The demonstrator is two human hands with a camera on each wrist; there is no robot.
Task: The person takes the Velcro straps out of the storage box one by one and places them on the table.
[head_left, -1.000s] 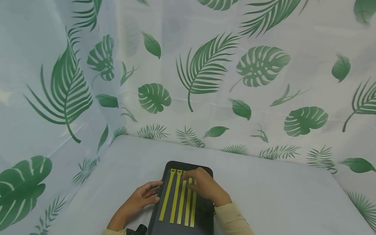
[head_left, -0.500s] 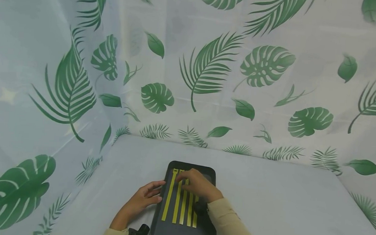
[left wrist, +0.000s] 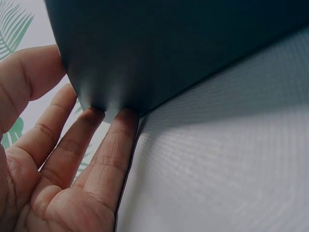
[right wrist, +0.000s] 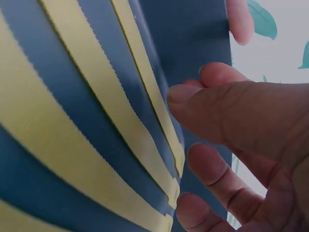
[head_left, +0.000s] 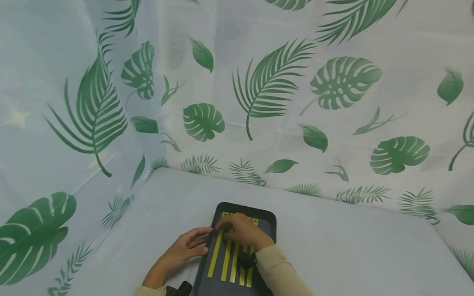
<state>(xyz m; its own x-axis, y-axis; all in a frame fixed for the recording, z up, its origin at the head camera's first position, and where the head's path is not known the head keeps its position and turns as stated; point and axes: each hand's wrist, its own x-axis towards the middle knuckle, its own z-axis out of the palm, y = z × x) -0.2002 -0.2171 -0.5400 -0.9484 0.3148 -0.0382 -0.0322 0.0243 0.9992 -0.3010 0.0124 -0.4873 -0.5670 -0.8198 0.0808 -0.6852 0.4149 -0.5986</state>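
Note:
Several yellow straps with slotted heads, like cable ties, lie side by side lengthwise in a dark grey tray (head_left: 223, 292). My right hand (head_left: 242, 231) is over their head ends, covering some of them, its fingers loosely bent at the leftmost strap (head_left: 214, 258). In the right wrist view, the thumb (right wrist: 207, 108) and fingertips are right beside that strap (right wrist: 148, 82), with nothing pinched between them. My left hand (head_left: 185, 249) is at the tray's left side; in the left wrist view its fingertips (left wrist: 126, 121) touch the tray's outer wall (left wrist: 159, 58).
A white-covered table (head_left: 355, 261) spreads around the tray. Behind and to the left hang white sheets (head_left: 278, 136) printed with green leaves. Small black cameras sit at the left wrist (head_left: 180, 292) and right wrist (head_left: 246, 260).
My right hand has moved left across the strap heads, from the middle straps to the leftmost one, uncovering heads on the right. The left hand stays at the tray's side.

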